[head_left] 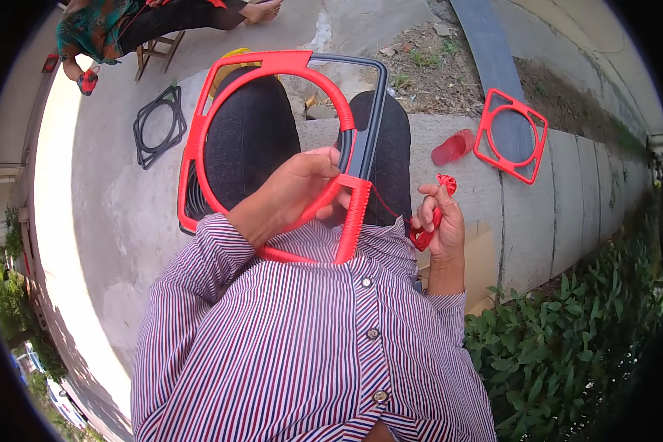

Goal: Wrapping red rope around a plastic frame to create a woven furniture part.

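Note:
A square frame with a ring inside it (287, 62) rests across my lap, mostly wrapped in red cord. Its upper right corner (380, 96) and part of the ring's right side are bare and dark. My left hand (302, 184) grips the ring at that right side, its fingers partly hidden behind the frame. Held off to the right, my right hand (443, 221) is closed around a bundle of red cord (423, 237). A thin red strand runs from the bundle to the wrapped lower right side of the frame.
A bare black frame (140, 152) lies on the concrete at left; a red one (480, 144) lies at right beside a red slipper (453, 147). Someone seated on a wooden stool (158, 53) holds a red bundle. A leafy hedge (560, 339) grows at lower right.

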Demonstrator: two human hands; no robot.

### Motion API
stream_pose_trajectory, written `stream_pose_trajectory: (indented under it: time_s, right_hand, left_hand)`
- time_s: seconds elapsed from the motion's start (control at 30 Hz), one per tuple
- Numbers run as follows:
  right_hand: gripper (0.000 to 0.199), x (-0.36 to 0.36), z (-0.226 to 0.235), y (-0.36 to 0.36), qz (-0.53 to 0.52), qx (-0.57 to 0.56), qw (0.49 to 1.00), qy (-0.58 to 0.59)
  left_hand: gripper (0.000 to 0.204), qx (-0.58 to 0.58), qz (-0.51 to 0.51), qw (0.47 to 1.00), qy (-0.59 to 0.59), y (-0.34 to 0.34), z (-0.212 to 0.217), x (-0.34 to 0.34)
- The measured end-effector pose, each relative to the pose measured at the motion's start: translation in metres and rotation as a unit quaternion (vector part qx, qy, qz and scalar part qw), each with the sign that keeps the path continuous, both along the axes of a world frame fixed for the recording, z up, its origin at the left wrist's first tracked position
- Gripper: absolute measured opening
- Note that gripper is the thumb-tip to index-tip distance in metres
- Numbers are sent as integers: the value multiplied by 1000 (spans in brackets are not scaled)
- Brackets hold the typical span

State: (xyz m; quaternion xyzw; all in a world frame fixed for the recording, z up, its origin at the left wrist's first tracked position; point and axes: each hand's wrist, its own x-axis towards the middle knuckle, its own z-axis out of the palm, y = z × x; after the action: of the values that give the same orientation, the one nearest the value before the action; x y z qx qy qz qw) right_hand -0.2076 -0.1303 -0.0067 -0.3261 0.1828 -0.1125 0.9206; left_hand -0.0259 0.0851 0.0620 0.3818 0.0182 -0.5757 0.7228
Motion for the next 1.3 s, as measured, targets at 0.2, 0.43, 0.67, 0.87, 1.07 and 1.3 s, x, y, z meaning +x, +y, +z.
stream_pose_trajectory:
  time_s: [0.2, 0.43, 0.67, 0.87, 1.07, 1.3]
  right_hand:
    - [37, -62, -58, -91, -514, 137, 825, 191]
    - [34, 15, 25, -38, -162, -179, 970, 24]
    - [41, 103, 84, 66, 55, -848, 524, -65]
    - [35, 81, 45, 30, -169, -719, 672, 55]
    - [23, 71, 24, 53, 65, -763, 642, 44]
    - [16, 33, 36, 19, -74, -386, 919, -23]
  left_hand:
    - [22, -12, -25, 999, 35, 7, -15, 0]
    - [31, 29, -50, 998, -7, 6, -21, 1]
    - [36, -40, 175, 936, -303, -6, -21, -16]
    - [25, 113, 88, 984, -108, -2, -23, -7]
    - [24, 88, 45, 995, -18, -10, -16, -5]
    - [23, 104, 0, 994, -27, -2, -27, 1]
